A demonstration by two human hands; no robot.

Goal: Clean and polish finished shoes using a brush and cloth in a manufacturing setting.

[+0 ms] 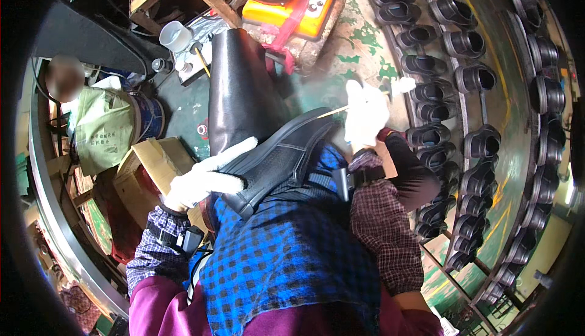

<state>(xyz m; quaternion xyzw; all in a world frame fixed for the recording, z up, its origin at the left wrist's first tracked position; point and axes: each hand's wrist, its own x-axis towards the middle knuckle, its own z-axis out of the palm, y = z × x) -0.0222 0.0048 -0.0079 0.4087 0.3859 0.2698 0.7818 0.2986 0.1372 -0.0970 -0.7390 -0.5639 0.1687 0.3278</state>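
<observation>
A black shoe (274,165) lies tilted across my lap, its heel toward me and its toe pointing up and to the right. My left hand (210,177), in a white glove, is closed around the heel end, with fingers stretched along the sole's edge. In my white-gloved right hand (365,113) is a thin wooden stick (333,112). One end of it meets the rim of the shoe's toe. A white tuft (402,85) shows at the other end, beyond my hand. Below the shoe, a blue checked apron (274,263) covers my lap.
A tall glossy black form (234,86) stands just past the shoe. Racks with many black shoes (466,43) line the right side. A yellow machine (304,13) sits at the back, and a translucent cup (175,36) left of it. A cardboard box (149,168) stands by my left hand.
</observation>
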